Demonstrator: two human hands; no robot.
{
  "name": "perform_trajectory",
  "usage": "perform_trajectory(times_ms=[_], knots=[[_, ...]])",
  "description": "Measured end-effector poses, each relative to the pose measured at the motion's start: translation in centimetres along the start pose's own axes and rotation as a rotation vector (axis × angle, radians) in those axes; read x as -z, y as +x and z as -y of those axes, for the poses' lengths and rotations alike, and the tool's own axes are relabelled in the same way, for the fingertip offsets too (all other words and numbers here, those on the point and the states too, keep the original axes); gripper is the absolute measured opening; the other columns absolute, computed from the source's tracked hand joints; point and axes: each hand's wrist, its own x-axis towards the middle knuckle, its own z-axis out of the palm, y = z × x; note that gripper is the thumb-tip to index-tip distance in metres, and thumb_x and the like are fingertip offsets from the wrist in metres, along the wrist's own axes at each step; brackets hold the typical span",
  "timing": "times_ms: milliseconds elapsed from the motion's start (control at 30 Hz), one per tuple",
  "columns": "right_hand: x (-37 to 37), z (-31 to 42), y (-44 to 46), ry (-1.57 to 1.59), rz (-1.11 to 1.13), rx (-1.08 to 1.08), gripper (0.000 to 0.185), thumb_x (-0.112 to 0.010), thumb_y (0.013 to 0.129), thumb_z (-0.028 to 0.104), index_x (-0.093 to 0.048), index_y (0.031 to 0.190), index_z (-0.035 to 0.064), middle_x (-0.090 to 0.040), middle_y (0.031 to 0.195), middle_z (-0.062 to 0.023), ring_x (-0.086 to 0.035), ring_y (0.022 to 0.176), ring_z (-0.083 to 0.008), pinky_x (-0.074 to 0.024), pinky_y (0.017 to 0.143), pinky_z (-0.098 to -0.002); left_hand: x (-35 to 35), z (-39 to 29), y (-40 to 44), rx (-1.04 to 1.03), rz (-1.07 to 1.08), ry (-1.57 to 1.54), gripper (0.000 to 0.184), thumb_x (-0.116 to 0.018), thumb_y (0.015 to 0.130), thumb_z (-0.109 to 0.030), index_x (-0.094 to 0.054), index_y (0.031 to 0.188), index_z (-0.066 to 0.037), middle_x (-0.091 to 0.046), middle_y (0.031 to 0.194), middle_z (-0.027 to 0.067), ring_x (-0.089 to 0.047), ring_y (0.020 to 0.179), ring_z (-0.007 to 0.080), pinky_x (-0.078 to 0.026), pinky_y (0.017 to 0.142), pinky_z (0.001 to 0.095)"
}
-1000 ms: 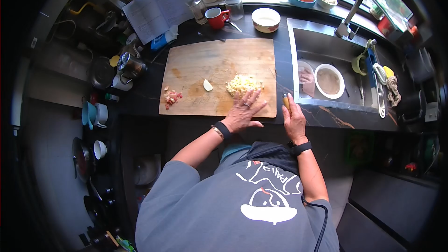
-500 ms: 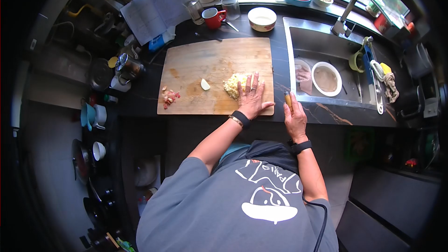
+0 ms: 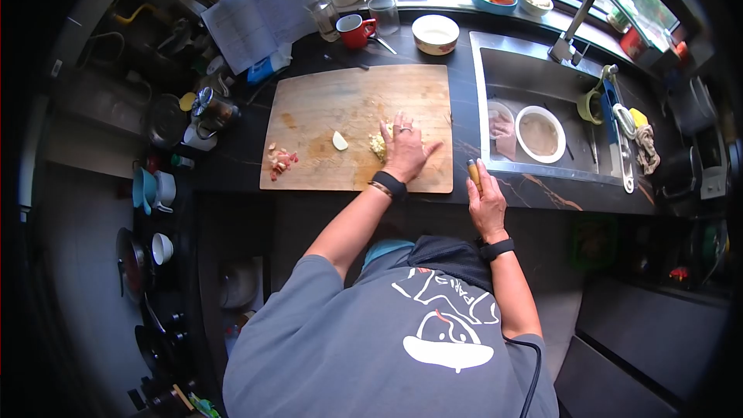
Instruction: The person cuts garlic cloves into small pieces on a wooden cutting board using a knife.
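At the left end of the single wooden cutting board (image 3: 309,104), which lies on the dark bench (image 3: 463,89), sits one small pile of reddish scraps (image 3: 282,161), its bits too small to count. Next comes one white wedge (image 3: 340,141), probably firm and light, best pinched by its sides. Right of it, near the board's right edge, is one heap of pale yellow chopped bits (image 3: 376,145), partly covered by the left hand (image 3: 405,153), palm down with fingers spread, grasping nothing. The bits look light, moist and loose, likely to cling or scatter; cupping would suit them better than pinching. Beyond the board, the right hand (image 3: 487,203) grasps one wooden handle (image 3: 474,173), presumably stiff and easily gripped around its middle; its far end cannot be made out. Farthest right, one sink (image 3: 477,93) holds one white bowl (image 3: 541,159).
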Motion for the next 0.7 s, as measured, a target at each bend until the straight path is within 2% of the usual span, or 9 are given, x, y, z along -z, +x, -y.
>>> perform_trajectory(times_ms=[67,167,300,400,433,467,567,633,700], knots=[[0.0,-0.2,0.0,0.015,-0.02,0.006,0.049,-0.064,0.093,0.017,-0.051,0.14,0.0124,-0.064,0.1,-0.0168,-0.066,0.085,-0.0382,-0.0531,0.071,-0.0451,0.9,3.0,1.2,-0.004,-0.098,-0.359,0.04,-0.058,0.094,-0.039,-0.066,0.11,-0.003,-0.059,0.126,0.0201,-0.046,0.128,0.0356,-0.031,0.107,0.0607],[-0.1,-0.3,-0.1,0.026,-0.04,0.009,0.049,-0.064,0.092,0.017,-0.051,0.14,0.013,-0.064,0.1,-0.016,-0.066,0.085,-0.038,-0.0533,0.071,-0.0453,-0.6,7.8,2.9,-0.02,-0.232,-0.603,0.024,-0.052,0.093,-0.007,-0.063,0.111,0.004,-0.062,0.116,0.0232,-0.059,0.107,0.0414,-0.048,0.096,0.0408],[-0.4,-0.1,0.0,0.014,-0.007,0.008,0.05,-0.064,0.092,0.018,-0.051,0.139,0.0135,-0.064,0.1,-0.0154,-0.066,0.085,-0.0373,-0.0536,0.071,-0.0451,-0.8,9.6,3.7,-0.175,0.118,-0.752,0.031,-0.051,0.095,-0.008,-0.061,0.123,0.001,-0.059,0.128,0.0244,-0.053,0.124,0.0369,-0.042,0.105,0.041],[-0.7,-0.2,0.1,0.021,0.0,0.01,0.05,-0.064,0.092,0.018,-0.051,0.139,0.0138,-0.064,0.1,-0.015,-0.066,0.084,-0.0371,-0.0537,0.071,-0.0448,-0.8,8.1,2.6,-0.304,0.124,-0.551,0.034,-0.049,0.098,-0.015,-0.058,0.129,-0.003,-0.059,0.129,0.0233,-0.053,0.126,0.0355,-0.037,0.108,0.0437],[-0.7,-0.2,0.1,0.021,0.001,0.011,0.05,-0.064,0.092,0.018,-0.051,0.139,0.0138,-0.064,0.1,-0.015,-0.066,0.084,-0.0371,-0.0537,0.071,-0.0448,-0.5,7.5,2.4,-0.286,0.202,-0.559,0.037,-0.044,0.102,-0.026,-0.057,0.132,-0.009,-0.06,0.131,0.0165,-0.049,0.13,0.0329,-0.027,0.112,0.0576],[-0.6,-0.1,0.1,0.021,0.001,0.01,0.05,-0.064,0.092,0.018,-0.051,0.139,0.0138,-0.063,0.1,-0.015,-0.066,0.084,-0.0371,-0.0537,0.071,-0.0448,-0.1,7.3,2.2,-0.285,0.202,-0.56,0.037,-0.044,0.102,-0.026,-0.057,0.132,-0.009,-0.06,0.131,0.0165,-0.049,0.13,0.0329,-0.027,0.112,0.0576],[-0.5,-0.1,0.1,0.016,0.005,0.011,0.05,-0.064,0.092,0.018,-0.051,0.14,0.0139,-0.063,0.1,-0.0149,-0.066,0.084,-0.037,-0.0536,0.07,-0.0448,1.4,7.1,2.1,-0.294,0.165,-0.489,0.036,-0.046,0.101,-0.025,-0.058,0.129,-0.008,-0.061,0.128,0.0172,-0.052,0.126,0.0346,-0.035,0.108,0.0523],[-0.4,-0.3,0.1,0.008,-0.001,0.003,0.05,-0.064,0.092,0.018,-0.051,0.14,0.0139,-0.063,0.1,-0.0149,-0.066,0.084,-0.0369,-0.0536,0.07,-0.0447,0.5,9.3,2.7,0.046,-0.123,-0.75,0.034,-0.048,0.1,-0.023,-0.059,0.126,-0.005,-0.062,0.121,0.0196,-0.057,0.117,0.0358,-0.043,0.1,0.0464],[-0.2,-0.5,0.0,-0.001,-0.008,0.003,0.05,-0.064,0.092,0.018,-0.051,0.14,0.0138,-0.063,0.098,-0.0149,-0.066,0.083,-0.0366,-0.0534,0.07,-0.0447,-2.7,13.1,3.3,0.132,-0.247,-0.464,0.03,-0.051,0.094,-0.014,-0.061,0.119,-0.001,-0.063,0.11,0.0223,-0.059,0.106,0.0365,-0.048,0.093,0.0417]])
